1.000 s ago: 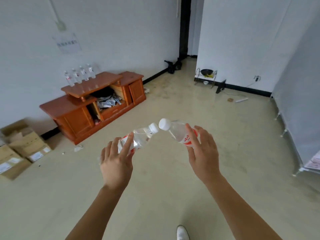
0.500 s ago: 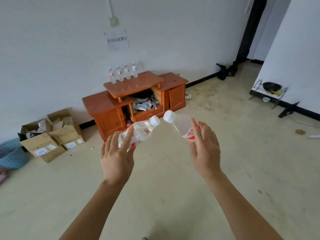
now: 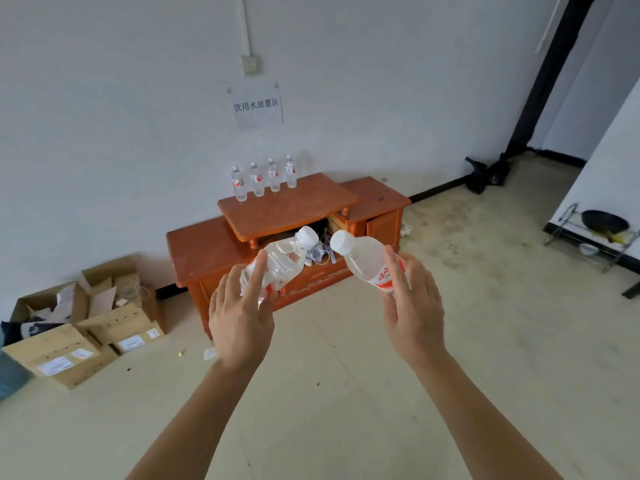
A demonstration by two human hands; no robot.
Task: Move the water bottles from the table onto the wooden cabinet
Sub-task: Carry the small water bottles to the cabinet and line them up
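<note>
My left hand (image 3: 240,317) grips a clear water bottle (image 3: 280,261) with a white cap and a red label, tilted up to the right. Another such water bottle (image 3: 365,259) is held in my right hand (image 3: 414,310), tilted up to the left, so the two caps nearly meet. Both are held out over the floor in front of the orange-brown wooden cabinet (image 3: 204,247), which stands against the white wall. On its raised middle top (image 3: 287,206) several water bottles (image 3: 265,176) stand upright in a row near the wall.
Open cardboard boxes (image 3: 90,323) sit on the floor left of the cabinet, with a blue basket (image 3: 8,375) at the left edge. A wire rack with a black pan (image 3: 604,221) stands at the right wall. A paper sign (image 3: 256,105) hangs above the cabinet. A dark doorway opens at the back right.
The view has swung left and come closer to the cabinet, which now sits straight ahead and larger. Both hands keep their bottles in the same pose.
</note>
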